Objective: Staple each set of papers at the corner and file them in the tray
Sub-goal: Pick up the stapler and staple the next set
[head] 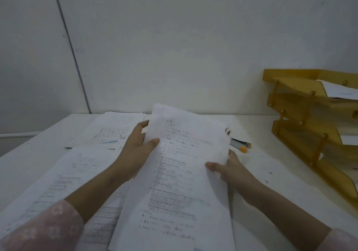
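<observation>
Right now both hands hold one set of papers (186, 173) up over the desk (271, 173), tilted toward the camera. Left hand (135, 153) grips its left edge, thumb pressed on the front, fingers curled behind. Right hand (230, 170) pinches the right edge, thumb on front, other fingers hidden behind the sheets. Stapler (240, 144) lies on the desk just beyond the right hand, partly hidden by the set. Yellow tiered tray (302, 119) sits at the desk's far right edge, w/ paper in its top tier. More loose sheets (64, 181) lie on the left side.
</observation>
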